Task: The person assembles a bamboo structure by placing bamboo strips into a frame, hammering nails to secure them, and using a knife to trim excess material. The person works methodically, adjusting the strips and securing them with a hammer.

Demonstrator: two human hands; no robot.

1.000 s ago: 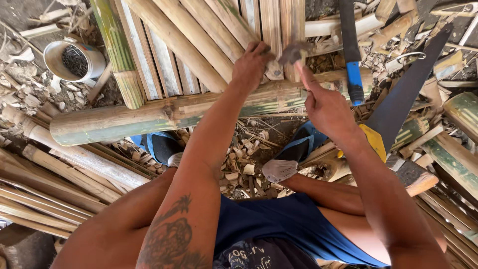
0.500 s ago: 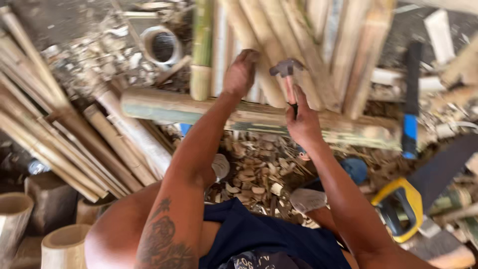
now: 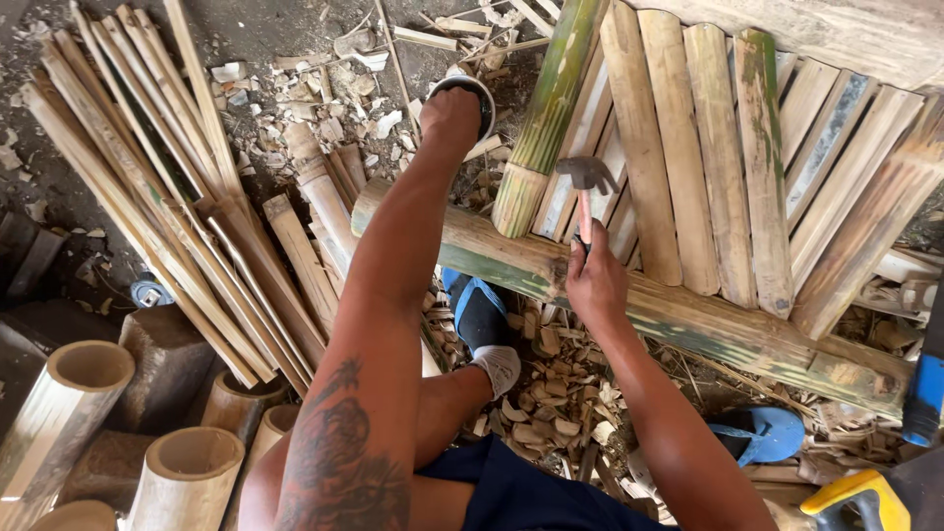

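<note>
Fingers of the right hand (image 3: 593,280) clamp a hammer (image 3: 585,192) over bamboo slats (image 3: 678,147), while the left hand (image 3: 450,113), its grip unclear, reaches far into a round container (image 3: 484,90).

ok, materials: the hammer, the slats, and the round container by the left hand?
Hammer: dark, dull head that looks like metal, on a reddish handle, probably wood, in the right hand.
Slats: split bamboo, raw and unfinished; curved faces, green skin patches and node rings show.
Round container under the left hand: pale rim, dark inside; possibly a metal tin, too hidden to tell.
</note>
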